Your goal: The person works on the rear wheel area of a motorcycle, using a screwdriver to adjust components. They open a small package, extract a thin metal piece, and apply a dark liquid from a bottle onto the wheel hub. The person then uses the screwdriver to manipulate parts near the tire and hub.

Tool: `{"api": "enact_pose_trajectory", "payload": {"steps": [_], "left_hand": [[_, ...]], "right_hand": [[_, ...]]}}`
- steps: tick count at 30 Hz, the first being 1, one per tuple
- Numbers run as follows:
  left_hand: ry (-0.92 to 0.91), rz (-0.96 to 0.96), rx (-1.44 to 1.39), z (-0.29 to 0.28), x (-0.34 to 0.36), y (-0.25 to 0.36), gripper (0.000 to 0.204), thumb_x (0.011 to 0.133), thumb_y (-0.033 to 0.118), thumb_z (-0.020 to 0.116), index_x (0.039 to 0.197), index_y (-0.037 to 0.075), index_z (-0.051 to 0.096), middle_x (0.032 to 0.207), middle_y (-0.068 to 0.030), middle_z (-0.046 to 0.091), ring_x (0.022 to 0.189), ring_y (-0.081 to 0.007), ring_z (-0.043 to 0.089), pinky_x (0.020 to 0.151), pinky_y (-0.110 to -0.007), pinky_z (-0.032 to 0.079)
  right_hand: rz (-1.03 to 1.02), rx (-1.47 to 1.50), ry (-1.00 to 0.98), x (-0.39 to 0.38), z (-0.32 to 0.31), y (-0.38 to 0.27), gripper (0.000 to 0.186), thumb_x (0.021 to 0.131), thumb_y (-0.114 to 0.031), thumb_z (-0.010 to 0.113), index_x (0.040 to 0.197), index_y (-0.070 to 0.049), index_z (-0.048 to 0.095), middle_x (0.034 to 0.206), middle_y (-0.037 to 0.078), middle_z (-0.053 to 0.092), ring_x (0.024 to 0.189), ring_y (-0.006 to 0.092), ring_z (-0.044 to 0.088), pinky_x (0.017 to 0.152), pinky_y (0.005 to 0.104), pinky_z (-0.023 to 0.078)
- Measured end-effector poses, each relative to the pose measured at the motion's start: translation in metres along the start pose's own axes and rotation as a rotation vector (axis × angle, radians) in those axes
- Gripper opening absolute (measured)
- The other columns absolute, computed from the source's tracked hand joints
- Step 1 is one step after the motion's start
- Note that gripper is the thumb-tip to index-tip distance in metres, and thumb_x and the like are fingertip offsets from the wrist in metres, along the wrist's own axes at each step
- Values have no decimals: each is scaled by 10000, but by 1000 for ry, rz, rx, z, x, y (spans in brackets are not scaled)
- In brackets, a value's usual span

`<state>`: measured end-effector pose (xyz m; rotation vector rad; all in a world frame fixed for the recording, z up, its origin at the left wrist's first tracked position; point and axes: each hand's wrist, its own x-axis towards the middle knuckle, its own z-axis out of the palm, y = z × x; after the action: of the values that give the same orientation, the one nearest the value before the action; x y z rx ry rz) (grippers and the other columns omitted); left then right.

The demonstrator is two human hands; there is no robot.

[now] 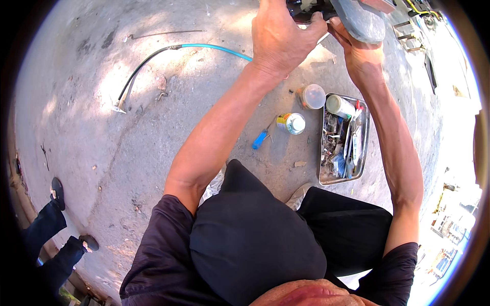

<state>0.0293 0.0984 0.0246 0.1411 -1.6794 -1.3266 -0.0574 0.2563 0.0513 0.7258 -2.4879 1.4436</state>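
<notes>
Both my hands are raised at the top edge, at a dark mechanical assembly (306, 9) that the frame cuts off. My left hand (286, 38) bends round its near side, thumb stretched toward the right hand; its other fingers are largely hidden. My right hand (362, 53) has its fingers curled in close to that thumb, partly covered by a grey rounded panel (363, 23). What either hand grips is hidden. A thin pale edge shows between them. From behind my left forearm a blue-and-black cable (204, 46) curves down to the concrete floor.
A metal tray (320, 158) of tools and small parts lies below my right hand. Beside it stand a clear tub (311, 97), a can (292, 123) and a blue-handled screwdriver (260, 139). A thin rod (166, 34) lies far left. Another person's legs (48, 229) are at lower left.
</notes>
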Motion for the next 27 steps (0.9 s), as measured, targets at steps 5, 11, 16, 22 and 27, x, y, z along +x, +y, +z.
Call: {"api": "enact_pose_trajectory", "payload": {"steps": [5,11,16,22,27], "left_hand": [[-5,-10,13,1,-1,-1,414,830,106,808,1137,-30,565,1019,-208,629,925,-355,670,829,-432,544],[9,-13,19,1,-2,-3,396,841,85,795,1152,-22,574,1033,-202,640,942,-348,675,838,-422,545],[-30,-83,-42,-2,-3,-3,384,847,75,789,1160,-18,587,1042,-195,656,959,-332,684,855,-409,546],[-2,-52,-15,0,-3,-4,390,847,78,793,1166,-17,591,1038,-190,664,963,-319,688,872,-405,544],[-14,-84,-36,-2,-4,-4,381,855,77,791,1166,-16,591,1025,-181,668,948,-304,688,865,-398,545]], "right_hand": [[19,122,-42,0,0,-1,553,851,-15,843,1358,-30,624,1269,88,691,1147,201,669,938,363,617],[6,8,-26,1,1,-5,520,857,-25,839,1335,-35,634,1251,83,699,1116,194,683,889,361,621],[-23,-116,-23,-1,0,-5,526,848,-18,843,1328,-34,630,1238,79,704,1083,191,696,857,359,621],[76,587,-210,5,-11,25,406,949,-77,806,1327,-52,662,1227,80,727,1140,223,720,1103,468,575],[126,260,5,-1,4,-1,512,860,9,825,1331,-31,626,1232,79,703,1075,195,702,874,359,631]]}}
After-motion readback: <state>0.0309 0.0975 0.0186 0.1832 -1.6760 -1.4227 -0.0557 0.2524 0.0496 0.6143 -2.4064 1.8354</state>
